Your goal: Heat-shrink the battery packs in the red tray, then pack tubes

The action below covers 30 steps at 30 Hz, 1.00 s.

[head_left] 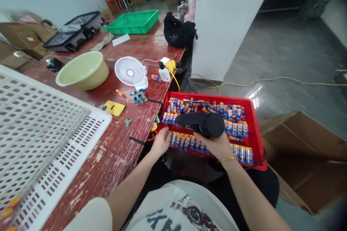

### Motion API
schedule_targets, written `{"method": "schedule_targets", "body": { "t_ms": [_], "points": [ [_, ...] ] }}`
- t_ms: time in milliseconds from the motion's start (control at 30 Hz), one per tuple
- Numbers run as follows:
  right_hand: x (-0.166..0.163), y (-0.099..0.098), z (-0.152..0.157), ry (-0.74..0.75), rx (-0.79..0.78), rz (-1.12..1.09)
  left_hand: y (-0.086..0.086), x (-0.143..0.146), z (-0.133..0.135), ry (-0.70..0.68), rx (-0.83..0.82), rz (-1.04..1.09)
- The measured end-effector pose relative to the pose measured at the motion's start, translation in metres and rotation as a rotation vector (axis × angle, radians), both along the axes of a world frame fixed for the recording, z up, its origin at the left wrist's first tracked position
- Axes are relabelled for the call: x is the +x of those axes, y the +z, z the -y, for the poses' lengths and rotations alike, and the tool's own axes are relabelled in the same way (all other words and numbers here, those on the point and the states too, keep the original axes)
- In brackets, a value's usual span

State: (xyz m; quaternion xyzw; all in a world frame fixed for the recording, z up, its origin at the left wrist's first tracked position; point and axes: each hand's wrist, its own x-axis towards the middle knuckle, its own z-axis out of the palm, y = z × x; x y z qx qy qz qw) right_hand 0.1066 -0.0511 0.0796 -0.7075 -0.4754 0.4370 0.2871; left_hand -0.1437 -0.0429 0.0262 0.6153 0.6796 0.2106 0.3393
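- Black dryer [203,124] hangs above the tubes [177,140], right hand [217,146] clamped round its handle — likely leaving the nozzle [181,120] clear.
- Left hand [162,141] is apart, by the tray [256,133] — whether it grips, I cannot tell.
- Table [108,166] adjoins the tray, seemingly for easy reach.

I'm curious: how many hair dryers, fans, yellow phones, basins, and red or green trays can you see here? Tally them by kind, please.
Hair dryer: 1
Fan: 1
Yellow phone: 1
Basin: 1
Red tray: 1
Green tray: 1
Total: 6
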Motion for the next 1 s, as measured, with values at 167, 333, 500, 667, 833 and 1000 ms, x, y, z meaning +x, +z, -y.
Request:
{"method": "schedule_targets", "body": {
  "t_ms": [167, 333, 500, 667, 833, 1000],
  "points": [
    [0.051, 0.017, 0.02, -0.12, -0.045, 0.264, -0.012, 0.037, -0.09, -0.35, -0.081, -0.758],
    [0.087, 0.024, 0.042, -0.246, 0.134, 0.176, -0.032, 0.046, -0.137, -0.469, -0.129, -0.871],
    [0.094, 0.028, 0.049, -0.301, 0.158, 0.111, -0.04, 0.029, -0.139, -0.611, -0.142, -0.911],
    [0.097, 0.022, 0.049, -0.248, 0.096, 0.136, -0.036, 0.023, -0.15, -0.682, -0.18, -0.905],
    [0.099, 0.02, 0.051, -0.21, 0.072, 0.203, -0.029, 0.019, -0.159, -0.675, -0.189, -0.813],
    [0.092, 0.023, 0.041, -0.22, 0.052, 0.191, -0.016, 0.011, -0.173, -0.561, -0.145, -0.627]
  ]
}}
